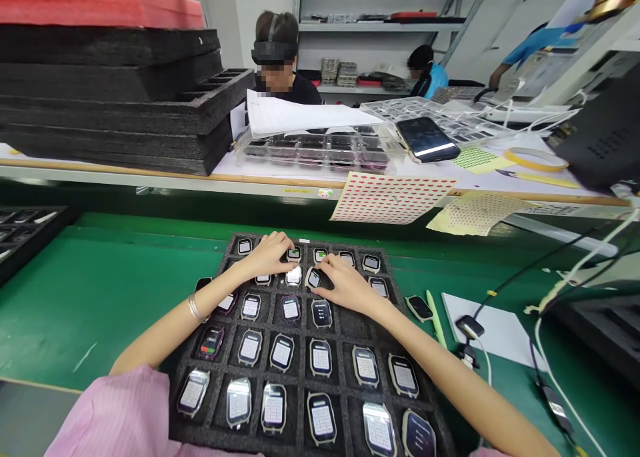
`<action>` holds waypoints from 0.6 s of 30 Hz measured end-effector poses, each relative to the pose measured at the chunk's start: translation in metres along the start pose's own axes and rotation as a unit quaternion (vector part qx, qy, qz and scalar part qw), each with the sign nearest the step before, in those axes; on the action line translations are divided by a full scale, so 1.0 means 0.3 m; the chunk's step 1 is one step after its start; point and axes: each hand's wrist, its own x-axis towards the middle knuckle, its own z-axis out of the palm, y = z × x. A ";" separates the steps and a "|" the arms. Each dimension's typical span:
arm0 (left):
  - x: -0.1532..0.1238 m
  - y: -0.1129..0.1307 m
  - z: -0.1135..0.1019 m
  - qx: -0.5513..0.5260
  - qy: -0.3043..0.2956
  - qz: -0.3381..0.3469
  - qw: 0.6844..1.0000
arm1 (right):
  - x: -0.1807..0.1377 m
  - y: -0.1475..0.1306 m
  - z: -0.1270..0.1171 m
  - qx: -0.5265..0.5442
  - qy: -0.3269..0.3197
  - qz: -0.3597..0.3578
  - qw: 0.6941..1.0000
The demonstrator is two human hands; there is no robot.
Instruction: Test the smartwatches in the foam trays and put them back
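A black foam tray [345, 330] with square compartments holds many smartwatch bodies without straps, most with lit screens. My left hand [270, 254] reaches to its far rows, thumb and fingers closed about the edges of a smartwatch [294, 253]. Just below that one lies another smartwatch with a bright, reflecting face [294, 276]. Between the thumb and fingers of my right hand [345, 282] is a tilted smartwatch [313, 278]. Beyond its fingertips sits a smartwatch with a green patch on its screen [321, 254]. My right wrist and forearm cover some compartments.
Right of the tray, a loose smartwatch [419, 308] lies beside a green pen [436, 318], a white pad [493, 327] and cables [537, 350]. A raised shelf carries stacked foam trays [110, 117], clear plastic trays [320, 152] and a phone [427, 138]. Other people sit beyond.
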 end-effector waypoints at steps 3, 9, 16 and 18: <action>-0.048 0.049 -0.001 0.027 -0.040 0.031 0.998 | 0.007 -0.021 0.036 0.019 0.020 0.025 0.999; -0.079 0.079 0.019 0.038 -0.081 0.049 0.995 | 0.010 -0.011 0.016 0.157 0.063 0.052 0.984; -0.059 0.064 0.014 -0.029 -0.083 0.037 0.995 | -0.029 -0.048 -0.069 0.450 0.047 0.058 0.890; -0.053 0.068 0.023 -0.062 -0.065 0.024 0.996 | -0.037 -0.077 -0.077 0.508 0.041 0.062 0.858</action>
